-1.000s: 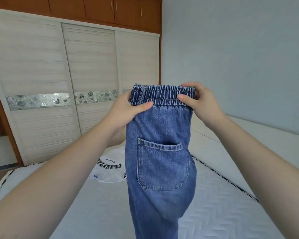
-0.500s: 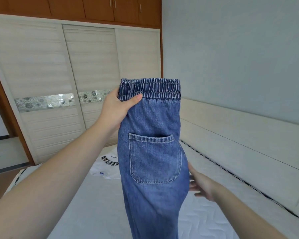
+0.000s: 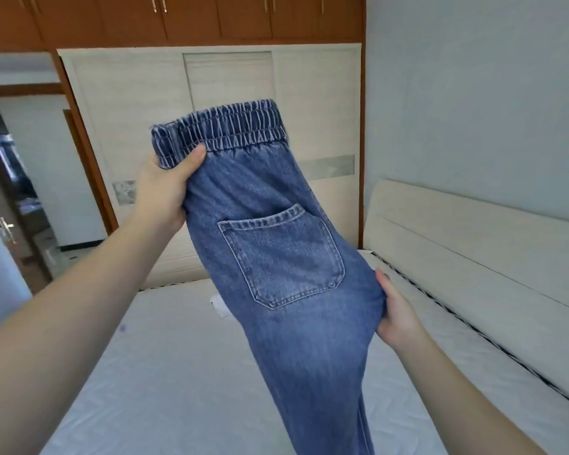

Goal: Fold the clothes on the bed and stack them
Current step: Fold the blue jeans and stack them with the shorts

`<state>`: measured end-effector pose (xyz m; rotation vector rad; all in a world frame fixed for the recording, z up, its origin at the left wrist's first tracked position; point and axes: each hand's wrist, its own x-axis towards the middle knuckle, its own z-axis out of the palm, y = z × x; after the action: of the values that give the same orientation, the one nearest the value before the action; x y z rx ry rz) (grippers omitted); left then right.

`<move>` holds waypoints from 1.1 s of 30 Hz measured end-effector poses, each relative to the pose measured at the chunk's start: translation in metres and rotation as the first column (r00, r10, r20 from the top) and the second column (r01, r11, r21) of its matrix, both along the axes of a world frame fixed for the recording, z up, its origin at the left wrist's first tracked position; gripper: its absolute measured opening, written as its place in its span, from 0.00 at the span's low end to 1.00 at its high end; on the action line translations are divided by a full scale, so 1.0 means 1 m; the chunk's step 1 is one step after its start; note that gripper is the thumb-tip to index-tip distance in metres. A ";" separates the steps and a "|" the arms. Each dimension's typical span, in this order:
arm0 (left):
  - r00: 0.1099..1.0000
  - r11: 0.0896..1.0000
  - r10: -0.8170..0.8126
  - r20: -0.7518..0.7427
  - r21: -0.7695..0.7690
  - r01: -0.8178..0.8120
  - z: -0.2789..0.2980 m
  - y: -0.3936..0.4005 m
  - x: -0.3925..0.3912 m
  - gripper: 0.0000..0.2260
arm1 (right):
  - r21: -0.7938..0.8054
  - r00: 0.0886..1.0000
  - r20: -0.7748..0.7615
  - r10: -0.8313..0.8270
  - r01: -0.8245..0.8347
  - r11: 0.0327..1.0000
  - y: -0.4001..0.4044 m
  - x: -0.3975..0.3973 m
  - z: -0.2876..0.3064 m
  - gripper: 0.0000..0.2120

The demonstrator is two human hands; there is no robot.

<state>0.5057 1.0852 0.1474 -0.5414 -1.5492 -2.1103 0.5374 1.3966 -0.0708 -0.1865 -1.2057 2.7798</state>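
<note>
Denim, blue and already doubled leg on leg, hangs in the air over the bed (image 3: pixel 165 372): the jeans (image 3: pixel 296 310) are held up in front of the person with the back pocket (image 3: pixel 281 254) facing the camera and the elastic waistband (image 3: pixel 220 128) uppermost. Their long axis runs on a slant, from the waistband at upper left down to the lower right, where the legs pass out of the bottom of the view, so the hems cannot be seen. The left hand (image 3: pixel 165 192) has its fingers closed round the left corner of the waistband, thumb pressed on the front of the cloth. The right hand (image 3: pixel 396 310) is lower and to the right, its fingers pinching the seat edge of the jeans just beside the pocket, thumb on the near side. Both hands thus sit on the upper half of the garment, and the free length lies below and beyond the right hand. Laying the jeans flat on the mattress probably turns on that slant, with the right hand nearer the hanging legs. A white garment (image 3: pixel 220 305) lies on the bed behind the jeans, mostly hidden.
</note>
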 end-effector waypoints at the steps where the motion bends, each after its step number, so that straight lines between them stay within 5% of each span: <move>1: 1.000 0.999 0.019 0.007 0.035 -0.020 -0.002 -0.011 0.002 0.13 | 0.011 1.000 -0.020 0.001 -0.001 1.000 -0.001 -0.003 0.006 0.23; 8: 0.989 0.977 0.141 0.039 0.154 -0.146 -0.017 -0.063 0.019 0.22 | 0.159 0.986 -0.129 0.102 -0.081 0.984 -0.024 -0.033 0.043 0.10; 11: 0.982 0.968 0.190 0.015 0.164 -0.190 -0.010 -0.090 0.032 0.22 | 0.324 0.969 -0.175 0.174 -0.110 0.940 -0.041 -0.043 0.048 0.24; 15: 0.964 0.953 0.259 -0.055 0.177 -0.246 0.017 -0.117 0.053 0.21 | 0.580 0.907 -0.278 0.317 -0.104 0.808 -0.084 -0.050 0.065 0.20; 18: 0.938 0.942 0.318 -0.135 0.154 -0.297 0.049 -0.140 0.072 0.18 | 0.773 0.894 -0.328 0.305 0.069 0.630 -0.125 -0.054 0.085 0.05; 23: 0.875 0.904 0.428 -0.226 0.123 -0.410 0.092 -0.203 0.107 0.20 | 0.763 0.842 -0.460 0.282 0.212 0.611 -0.212 -0.054 0.103 0.19; 26: 0.833 0.871 0.490 -0.256 0.126 -0.474 0.107 -0.247 0.128 0.19 | 0.739 0.834 -0.488 0.257 0.239 0.629 -0.273 -0.051 0.101 0.12; 33: 0.788 0.829 0.549 -0.278 0.061 -0.556 0.123 -0.347 0.181 0.16 | 0.791 0.730 -0.448 0.516 0.055 0.610 -0.410 -0.007 0.109 0.11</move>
<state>0.6866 0.7383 0.2706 -0.3222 -1.3571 -1.4926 0.5300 0.9861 0.0377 1.0114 -2.1063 1.8600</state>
